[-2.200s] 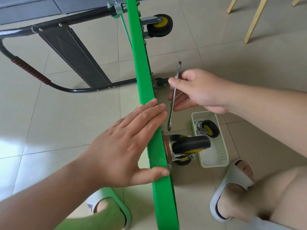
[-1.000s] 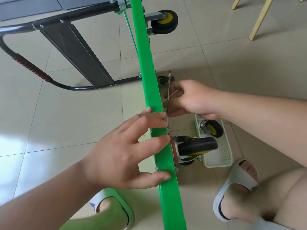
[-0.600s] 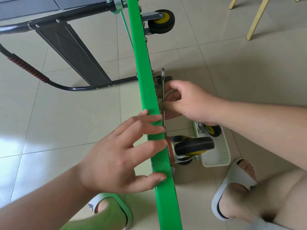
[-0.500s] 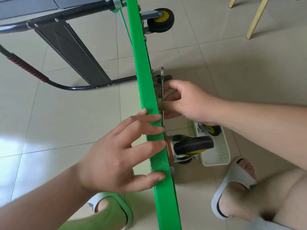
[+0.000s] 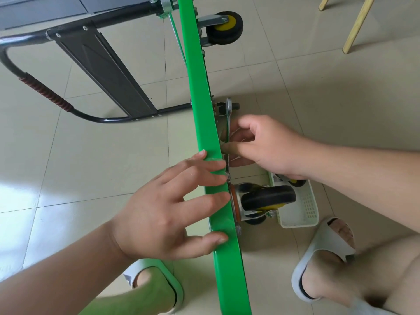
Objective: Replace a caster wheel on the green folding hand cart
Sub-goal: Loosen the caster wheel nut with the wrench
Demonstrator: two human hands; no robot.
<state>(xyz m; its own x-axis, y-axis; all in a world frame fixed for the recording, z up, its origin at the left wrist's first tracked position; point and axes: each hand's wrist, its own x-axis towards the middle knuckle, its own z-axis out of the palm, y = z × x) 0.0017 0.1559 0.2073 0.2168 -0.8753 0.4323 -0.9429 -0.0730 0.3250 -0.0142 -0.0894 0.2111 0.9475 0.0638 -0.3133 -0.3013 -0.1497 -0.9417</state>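
Observation:
The green folding hand cart (image 5: 200, 105) stands on its edge, its deck running from top centre to the bottom. My left hand (image 5: 172, 210) presses on the deck's edge with spread, straight fingers and thumb. A black and yellow caster wheel (image 5: 268, 198) is mounted on the deck's right face. My right hand (image 5: 266, 146) pinches a silver wrench (image 5: 228, 114) that lies along the deck, its lower end at the caster plate's upper corner. A second caster (image 5: 223, 27) sits at the far end.
A white plastic basket (image 5: 306, 212) with a loose caster wheel (image 5: 295, 181) lies on the tiled floor behind the mounted wheel. The cart's black handle (image 5: 45, 94) lies folded out to the left. Two slippered feet are near the bottom. Wooden chair legs (image 5: 356, 23) stand top right.
My right hand brought the wrench from tilted in the open to flat along the deck, with its lower end at the caster plate. My left hand's fingers have spread apart on the deck edge.

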